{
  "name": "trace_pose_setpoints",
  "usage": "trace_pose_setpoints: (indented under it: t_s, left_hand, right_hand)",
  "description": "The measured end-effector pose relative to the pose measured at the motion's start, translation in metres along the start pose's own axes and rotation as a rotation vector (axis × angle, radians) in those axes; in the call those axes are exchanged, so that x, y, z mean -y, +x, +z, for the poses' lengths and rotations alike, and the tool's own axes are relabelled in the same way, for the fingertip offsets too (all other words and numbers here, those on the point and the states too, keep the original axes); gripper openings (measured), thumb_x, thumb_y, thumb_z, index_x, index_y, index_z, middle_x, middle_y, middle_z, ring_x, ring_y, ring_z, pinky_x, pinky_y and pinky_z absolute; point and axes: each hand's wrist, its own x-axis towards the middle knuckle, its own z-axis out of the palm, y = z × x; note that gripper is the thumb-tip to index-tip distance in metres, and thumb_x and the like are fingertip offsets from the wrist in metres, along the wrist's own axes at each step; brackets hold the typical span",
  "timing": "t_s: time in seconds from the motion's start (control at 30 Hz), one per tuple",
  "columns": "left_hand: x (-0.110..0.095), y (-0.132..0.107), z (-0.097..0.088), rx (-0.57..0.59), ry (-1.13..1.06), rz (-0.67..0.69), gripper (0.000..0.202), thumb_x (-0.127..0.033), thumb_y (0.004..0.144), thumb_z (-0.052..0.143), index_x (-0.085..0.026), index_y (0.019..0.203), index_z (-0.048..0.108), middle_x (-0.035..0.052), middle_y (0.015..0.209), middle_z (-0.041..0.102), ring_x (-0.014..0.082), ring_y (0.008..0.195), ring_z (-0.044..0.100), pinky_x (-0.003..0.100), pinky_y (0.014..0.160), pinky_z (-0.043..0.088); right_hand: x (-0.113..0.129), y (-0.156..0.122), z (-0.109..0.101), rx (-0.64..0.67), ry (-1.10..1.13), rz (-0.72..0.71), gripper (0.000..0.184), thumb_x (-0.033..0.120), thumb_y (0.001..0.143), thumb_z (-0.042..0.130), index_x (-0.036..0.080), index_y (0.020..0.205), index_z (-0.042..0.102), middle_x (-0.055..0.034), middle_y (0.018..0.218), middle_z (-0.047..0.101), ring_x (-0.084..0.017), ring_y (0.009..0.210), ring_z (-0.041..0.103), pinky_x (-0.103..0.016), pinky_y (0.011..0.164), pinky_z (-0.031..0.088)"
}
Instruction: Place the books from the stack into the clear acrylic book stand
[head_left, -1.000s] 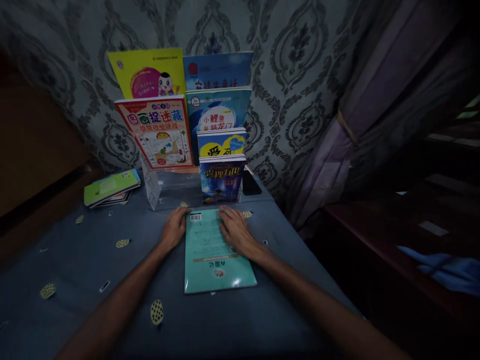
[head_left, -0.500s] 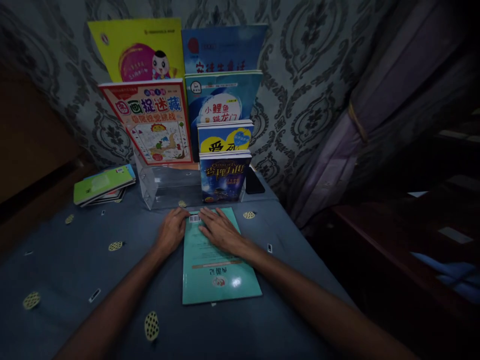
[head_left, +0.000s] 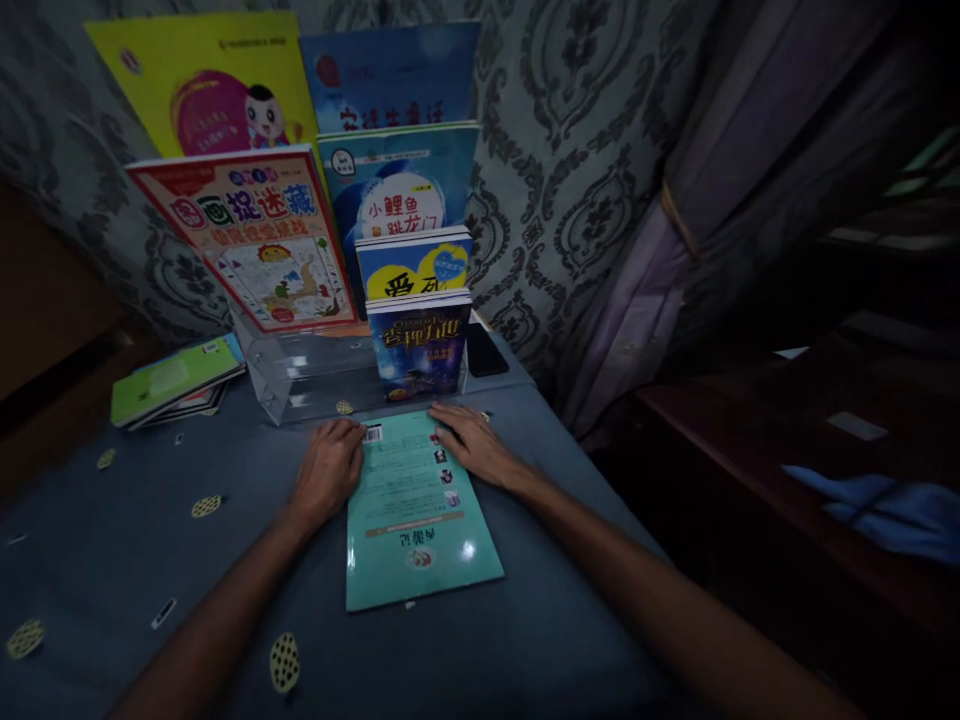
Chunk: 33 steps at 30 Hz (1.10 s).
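Observation:
A teal-green book (head_left: 409, 515) lies flat on the cloth in front of me, its back cover up and its print upside down to me. At its upper left edge, beside the barcode, my left hand (head_left: 330, 465) is closed with bent fingers on the book's edge. My right hand (head_left: 478, 445) rests over the upper right edge, fingers stretched out and thumb on the cover. Just beyond stands a clear display rack (head_left: 315, 385) with books in it. A dark blue book (head_left: 418, 345) is in its lowest right spot, and a red-bordered picture book (head_left: 274, 240) leans on the left.
Behind these are a yellow book (head_left: 210, 80) and a blue book (head_left: 390, 75) against the patterned wall. A pile topped by a green book (head_left: 176, 378) lies at the left. A black phone (head_left: 486, 350) is right of the rack. A curtain (head_left: 637, 300) hangs at the right.
My right hand has slid from the middle top of the teal-green book to its right edge, uncovering small pictures. My left hand stays at the left edge. The whole view has shifted slightly.

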Motion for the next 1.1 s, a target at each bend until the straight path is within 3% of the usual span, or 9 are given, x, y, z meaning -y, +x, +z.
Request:
trace_pose_setpoints:
  t_s: [0.13,0.43,0.73,0.83,1.1]
  left_hand:
    - [-0.011,0.005,0.002,0.043,0.010,0.051,0.033,-0.028,0.097,0.043,-0.018,0.118,0.067,0.0130,0.122,0.066,0.0316,0.112,0.059,0.050,0.095,0.048]
    - [-0.027,0.029,0.024,0.080,-0.061,0.177,0.038,-0.026,0.099,0.040,-0.018,0.129,0.061,0.0118,0.130,0.064,0.0279,0.119,0.058,0.049,0.105,0.045]
    - [-0.012,0.036,0.028,0.048,-0.103,0.291,0.038,-0.029,0.100,0.040,-0.018,0.130,0.061,0.0115,0.140,0.058,0.0292,0.138,0.044,0.053,0.112,0.040]
    - [-0.012,0.037,0.027,0.046,-0.068,0.290,0.037,-0.028,0.099,0.041,-0.019,0.127,0.063,0.0125,0.140,0.057,0.0298,0.137,0.044,0.054,0.112,0.040]
    - [-0.041,0.043,0.026,0.075,0.028,0.249,0.035,-0.031,0.098,0.043,-0.015,0.122,0.064,0.0157,0.134,0.058,0.0334,0.130,0.047,0.054,0.107,0.043]
  right_hand:
    - [-0.006,0.002,-0.003,-0.029,0.096,-0.007,0.044,0.033,0.100,0.040,0.021,0.140,0.054,-0.0093,0.139,0.061,-0.025,0.127,0.057,-0.047,0.108,0.043]
    - [-0.006,0.003,-0.011,-0.051,0.269,-0.012,0.045,0.032,0.101,0.038,0.021,0.142,0.050,-0.0088,0.139,0.061,-0.022,0.129,0.056,-0.043,0.110,0.043]
    - [-0.004,0.005,-0.019,-0.086,0.385,0.018,0.045,0.037,0.102,0.038,0.023,0.144,0.048,-0.0080,0.134,0.064,-0.021,0.123,0.061,-0.040,0.107,0.046]
    - [-0.005,0.007,-0.019,-0.133,0.416,0.034,0.043,0.036,0.102,0.038,0.022,0.141,0.051,-0.0077,0.124,0.070,-0.021,0.117,0.064,-0.040,0.105,0.047]
    - [-0.009,0.008,-0.018,-0.187,0.488,0.086,0.039,0.029,0.102,0.040,0.021,0.137,0.053,-0.0060,0.102,0.076,-0.021,0.097,0.071,-0.041,0.094,0.054]
